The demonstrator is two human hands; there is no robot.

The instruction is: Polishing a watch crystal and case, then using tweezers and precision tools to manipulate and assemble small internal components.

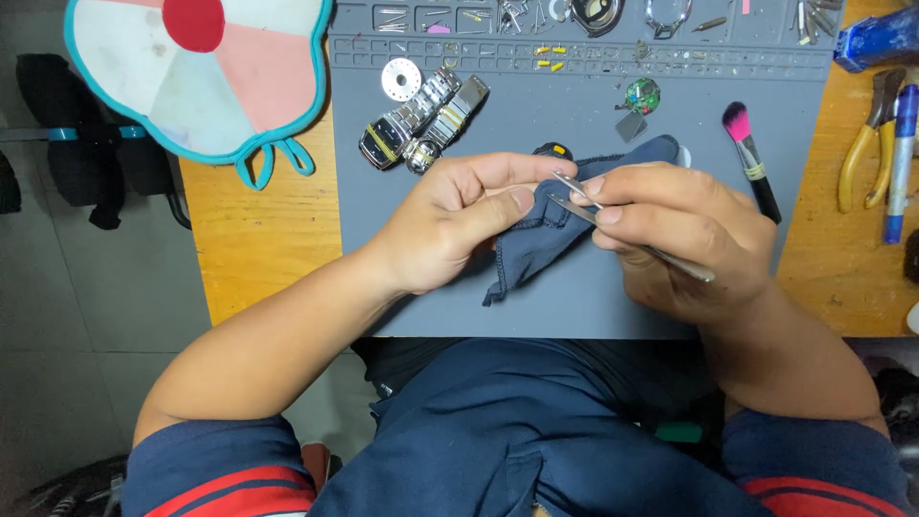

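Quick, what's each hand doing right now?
Left hand: fingers closed, pinching the dark blue cloth.
Right hand: fingers closed around metal tweezers, tips pointed at the cloth.

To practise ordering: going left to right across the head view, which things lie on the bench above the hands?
Pink and white fan → white disc → two metal-band watches → green circuit part → pink-tipped brush → yellow-handled pliers → blue pen.
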